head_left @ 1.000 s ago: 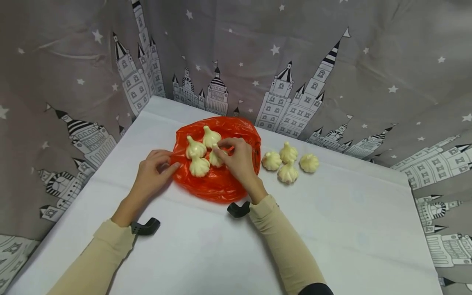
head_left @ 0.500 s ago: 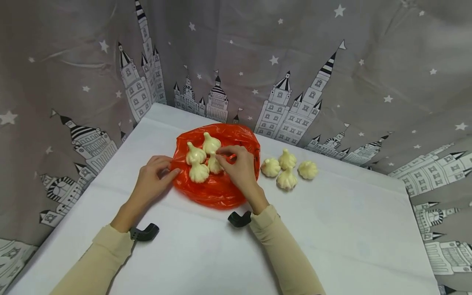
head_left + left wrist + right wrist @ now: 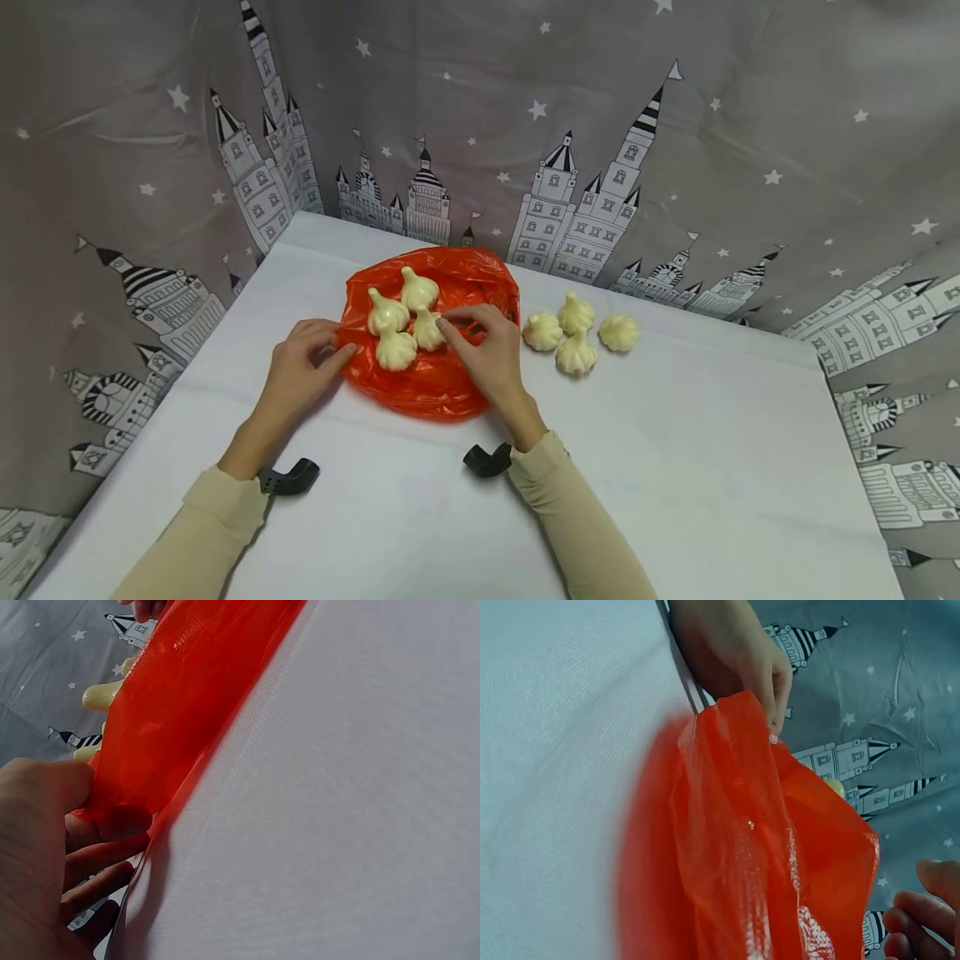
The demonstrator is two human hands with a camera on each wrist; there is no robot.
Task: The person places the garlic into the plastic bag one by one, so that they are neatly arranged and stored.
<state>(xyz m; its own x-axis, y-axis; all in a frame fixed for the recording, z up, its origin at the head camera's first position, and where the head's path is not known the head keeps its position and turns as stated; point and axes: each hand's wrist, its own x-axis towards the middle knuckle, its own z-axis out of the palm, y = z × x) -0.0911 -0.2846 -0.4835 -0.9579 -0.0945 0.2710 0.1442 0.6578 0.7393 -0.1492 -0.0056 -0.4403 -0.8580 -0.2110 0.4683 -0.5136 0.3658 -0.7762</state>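
Observation:
A red plastic bag [image 3: 420,398] lies spread on the white table with several pale garlic bulbs in it. My left hand [image 3: 303,367] pinches the bag's left edge; in the left wrist view the thumb and forefinger close on the red film. Over the bag, my right hand [image 3: 491,354] is just to the right of the nearest garlic bulb [image 3: 428,330], thumb and forefinger by its neck with nothing seen between them. Whether the fingertips still touch that bulb I cannot tell. In the right wrist view the right hand [image 3: 930,919] shows only partly, at the lower right corner.
Several more garlic bulbs [image 3: 576,353] sit in a group on the table [image 3: 697,467] to the right of the bag. Behind the table hangs a grey curtain [image 3: 450,75] printed with castles and stars.
The right hand's thumb and forefinger have drawn off the neck of the garlic bulb, slightly rightward, leaving it standing among the others in the bag. The left hand keeps its place on the bag's edge.

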